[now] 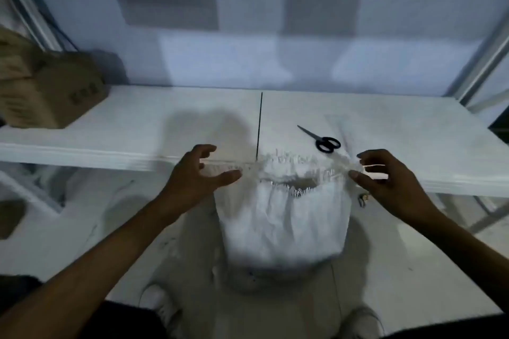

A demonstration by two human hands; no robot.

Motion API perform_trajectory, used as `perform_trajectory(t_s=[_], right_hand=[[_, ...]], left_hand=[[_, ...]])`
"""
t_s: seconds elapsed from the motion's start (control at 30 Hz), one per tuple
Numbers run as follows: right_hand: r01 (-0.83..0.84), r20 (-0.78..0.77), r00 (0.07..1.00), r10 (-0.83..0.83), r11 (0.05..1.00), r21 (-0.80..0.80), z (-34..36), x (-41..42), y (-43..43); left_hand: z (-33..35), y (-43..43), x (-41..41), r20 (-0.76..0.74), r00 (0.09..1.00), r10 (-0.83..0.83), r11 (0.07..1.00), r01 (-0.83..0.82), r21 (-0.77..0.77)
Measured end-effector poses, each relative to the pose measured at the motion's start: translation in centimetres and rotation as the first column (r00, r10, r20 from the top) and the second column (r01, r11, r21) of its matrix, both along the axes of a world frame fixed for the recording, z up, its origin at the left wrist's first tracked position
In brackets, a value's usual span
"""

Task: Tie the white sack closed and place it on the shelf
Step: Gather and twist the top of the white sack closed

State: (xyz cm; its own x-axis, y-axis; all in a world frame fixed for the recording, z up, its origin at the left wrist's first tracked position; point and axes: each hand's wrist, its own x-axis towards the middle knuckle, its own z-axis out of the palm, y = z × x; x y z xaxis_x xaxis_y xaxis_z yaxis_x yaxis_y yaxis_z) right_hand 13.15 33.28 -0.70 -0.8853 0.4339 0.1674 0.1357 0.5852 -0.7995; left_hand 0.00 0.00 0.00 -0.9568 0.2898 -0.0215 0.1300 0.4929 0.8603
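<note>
White shelf (137, 129) boards, smooth and flat, run across in front of me with a dark seam between two panels. Standing on the floor just before the shelf edge is the white sack (283, 226): woven, crinkled fabric with a frayed, fringed rim, its mouth partly gathered but gaping. My left hand (198, 176) is spread, thumb and fingers curved at the sack's left rim. My right hand (385, 176) pinches the right rim together with a thin white cord. Black-handled scissors (321, 139) lie on the shelf; brown cardboard boxes (55, 91) sit far left.
</note>
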Motion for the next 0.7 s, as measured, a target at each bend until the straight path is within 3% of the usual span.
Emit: perform_trajectory(t_s=[0.17, 0.33, 0.5, 0.7], right_hand=[[-0.074, 0.158, 0.984, 0.083, 0.995, -0.066, -2.2, -0.8, 1.2], [-0.156, 0.297, 0.94, 0.168, 0.986, -0.064, -3.9, -1.6, 0.9], [-0.123, 0.316, 0.945, 0.087, 0.988, 0.097, -4.6, -2.3, -0.6], [-0.02, 0.248, 0.969, -0.017, 0.989, 0.144, -4.2, -1.5, -0.4]], left_hand=[[-2.0, 1.1, -0.6, 0.115, 0.991, -0.069, 0.995, 0.077, -0.066], [-3.4, 2.0, -0.5, 0.107, 0.983, -0.149, 0.97, 0.166, -0.178], [-4.2, 2.1, -0.5, 0.059, 0.991, -0.117, 0.979, 0.125, -0.164], [-4.2, 0.4, -1.4, 0.057, 0.998, -0.009, 0.991, 0.017, -0.134]])
